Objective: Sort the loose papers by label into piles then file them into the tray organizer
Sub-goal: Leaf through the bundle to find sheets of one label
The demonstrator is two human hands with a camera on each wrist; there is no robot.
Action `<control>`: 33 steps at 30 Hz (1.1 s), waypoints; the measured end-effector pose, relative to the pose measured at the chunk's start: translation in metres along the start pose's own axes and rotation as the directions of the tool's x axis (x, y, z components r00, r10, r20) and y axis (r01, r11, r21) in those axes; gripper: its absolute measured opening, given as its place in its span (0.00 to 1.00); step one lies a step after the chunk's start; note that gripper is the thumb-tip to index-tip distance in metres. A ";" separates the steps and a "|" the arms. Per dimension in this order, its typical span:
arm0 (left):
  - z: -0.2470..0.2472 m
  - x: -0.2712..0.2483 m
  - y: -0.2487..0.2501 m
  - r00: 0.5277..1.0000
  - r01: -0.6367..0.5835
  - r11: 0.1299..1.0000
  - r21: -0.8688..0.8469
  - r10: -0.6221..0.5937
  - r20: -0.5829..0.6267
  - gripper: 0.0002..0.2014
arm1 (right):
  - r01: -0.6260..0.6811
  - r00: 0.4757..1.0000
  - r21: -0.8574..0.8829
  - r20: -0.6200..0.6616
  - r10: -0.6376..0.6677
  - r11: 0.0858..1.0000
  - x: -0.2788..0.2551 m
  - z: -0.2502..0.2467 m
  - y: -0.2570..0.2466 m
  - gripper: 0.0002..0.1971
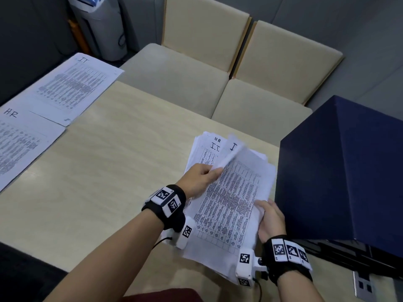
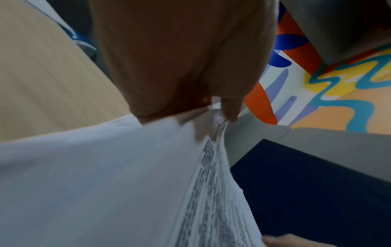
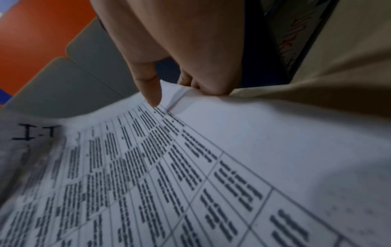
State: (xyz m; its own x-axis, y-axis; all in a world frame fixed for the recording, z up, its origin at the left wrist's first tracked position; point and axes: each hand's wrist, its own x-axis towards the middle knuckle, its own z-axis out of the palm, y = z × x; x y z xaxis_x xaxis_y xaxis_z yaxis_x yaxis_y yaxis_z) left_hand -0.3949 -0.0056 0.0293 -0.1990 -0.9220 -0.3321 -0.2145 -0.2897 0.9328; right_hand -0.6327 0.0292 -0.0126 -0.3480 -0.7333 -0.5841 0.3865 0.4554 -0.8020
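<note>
A loose stack of printed papers [image 1: 220, 243] lies on the table near its right side. The top sheet [image 1: 231, 192], hand-labelled "I.T" [image 3: 36, 132], is curled up along its left edge. My left hand [image 1: 214, 171] pinches that raised edge between thumb and fingers [image 2: 229, 107]. My right hand [image 1: 260, 205] grips the sheet's right edge, thumb [image 3: 151, 90] on the print and fingers curled underneath. Lower sheets marked "I.T." [image 1: 214, 147] and "HR" [image 1: 217, 140] peek out at the far end. An IT pile [image 1: 72, 88] and an HR pile [image 1: 19, 140] lie at the far left.
A large dark blue box [image 1: 340, 171] stands right beside the stack on the right. Black tray edges [image 1: 349, 256] show beneath it. Two beige chairs [image 1: 218, 68] sit beyond the table's far edge. Bare tabletop [image 1: 109, 160] lies between the stack and the sorted piles.
</note>
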 end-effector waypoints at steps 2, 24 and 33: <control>-0.002 0.002 -0.004 0.997 -0.064 0.997 0.052 0.066 -0.047 0.19 | -0.014 0.998 0.034 0.059 0.012 0.999 -0.002 0.002 0.000 0.10; -0.067 0.002 -0.050 0.925 0.219 0.617 0.756 0.117 -0.363 0.29 | -0.048 0.996 -0.009 0.071 0.048 0.999 0.006 0.006 -0.005 0.09; -0.073 -0.006 -0.021 0.997 -0.011 1.000 -0.006 0.012 0.080 0.26 | 0.018 1.000 -0.103 0.002 -0.018 0.995 0.000 0.023 -0.009 0.18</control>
State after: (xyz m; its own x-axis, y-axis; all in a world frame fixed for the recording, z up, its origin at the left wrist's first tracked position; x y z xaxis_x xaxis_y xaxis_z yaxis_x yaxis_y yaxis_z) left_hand -0.3191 -0.0129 0.0221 -0.2769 -0.9021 -0.3310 -0.2063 -0.2806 0.9374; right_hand -0.6167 0.0133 -0.0021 -0.3534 -0.7421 -0.5696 0.2902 0.4919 -0.8209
